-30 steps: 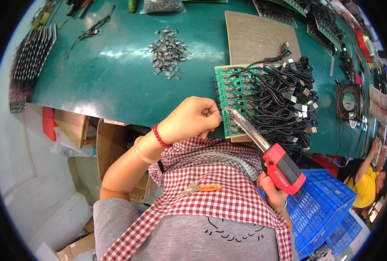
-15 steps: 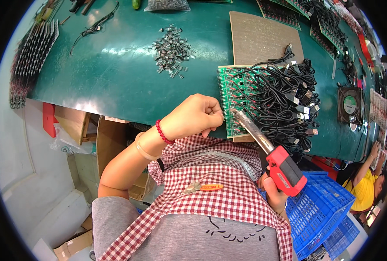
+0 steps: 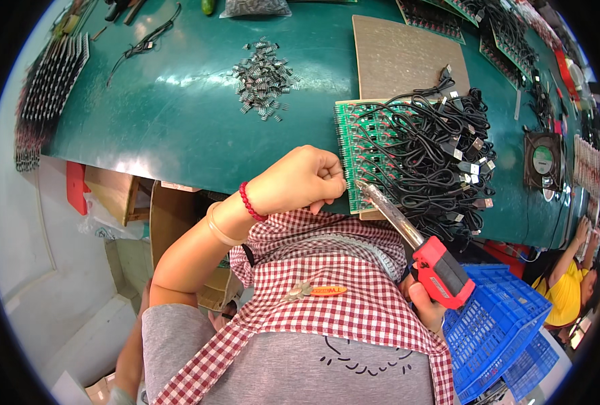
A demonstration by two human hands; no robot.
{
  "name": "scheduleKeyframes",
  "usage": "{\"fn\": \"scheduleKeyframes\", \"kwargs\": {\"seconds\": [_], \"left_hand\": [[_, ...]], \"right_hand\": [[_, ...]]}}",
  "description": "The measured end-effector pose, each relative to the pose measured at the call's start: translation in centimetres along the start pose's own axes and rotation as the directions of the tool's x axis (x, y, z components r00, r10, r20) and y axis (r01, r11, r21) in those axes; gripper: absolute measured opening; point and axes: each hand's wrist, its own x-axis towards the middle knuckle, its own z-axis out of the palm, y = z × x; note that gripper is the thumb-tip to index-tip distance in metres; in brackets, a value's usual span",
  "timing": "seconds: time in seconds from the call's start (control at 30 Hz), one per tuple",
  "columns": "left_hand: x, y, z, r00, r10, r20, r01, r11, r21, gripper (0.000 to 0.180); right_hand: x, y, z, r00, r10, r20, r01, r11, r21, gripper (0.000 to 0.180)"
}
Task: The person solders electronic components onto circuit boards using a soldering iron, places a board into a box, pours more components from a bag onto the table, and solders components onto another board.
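My left hand (image 3: 300, 179), wearing a red bead bracelet, is closed in a pinch at the left edge of a green circuit board panel (image 3: 362, 148). Whatever its fingertips hold is hidden. In my right hand (image 3: 424, 304) is a soldering iron (image 3: 418, 246) with a red and black handle and a long metal barrel. Its tip is at the board's lower left part, close to my left fingers; whether it touches cannot be told. Black USB cables (image 3: 441, 148) lie bundled over the panel's right side. A pile of small pin connectors (image 3: 263, 79) sits farther back, to the left.
Behind the panel lies a brown board (image 3: 408, 57). More circuit boards stand at the far left (image 3: 50, 94) and back right. A small fan (image 3: 543, 160) is on the right. Blue crates (image 3: 495, 324) stand beside me; a co-worker in yellow (image 3: 563, 297) is farther right.
The iron's tip has shifted slightly down and toward the near end of the panel. My left hand stays nearly in place. Another person's arm has appeared at the lower left, behind my arm.
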Motion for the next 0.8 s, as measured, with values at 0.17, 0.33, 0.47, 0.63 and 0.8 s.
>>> {"fn": "scheduleKeyframes", "kwargs": {"seconds": [0.17, 0.33, 0.47, 0.63, 0.8], "left_hand": [[0.3, 0.1, -0.2, 1.0, 0.013, 0.024, -0.013, 1.0, 0.018, 0.013], [0.3, 0.3, -0.2, 1.0, 0.012, 0.027, -0.013, 0.999, 0.03, 0.011], [0.2, 0.0, -0.2, 1.0, 0.018, 0.009, -0.018, 1.0, 0.009, 0.01], [0.4, -0.1, -0.1, 1.0, 0.014, 0.006, -0.014, 1.0, -0.011, 0.011], [0.4, -0.2, 0.0, 1.0, 0.003, -0.001, -0.003, 1.0, -0.014, 0.012]], "right_hand": [[0.0, 0.5, -0.2, 1.0, 0.009, 0.001, -0.009, 0.996, -0.086, 0.008], [0.1, 1.1, 0.0, 1.0, -0.002, -0.027, -0.002, 0.988, -0.157, 0.01], [0.1, 1.6, -0.8, 0.996, 0.061, 0.061, -0.044, 0.964, -0.261, 0.009], [-0.3, 2.2, -0.8, 0.998, -0.043, 0.047, 0.056, 0.948, -0.314, 0.011], [0.3, 0.9, 0.5, 0.948, -0.317, -0.012, 0.293, 0.89, -0.35, 0.01]]}}
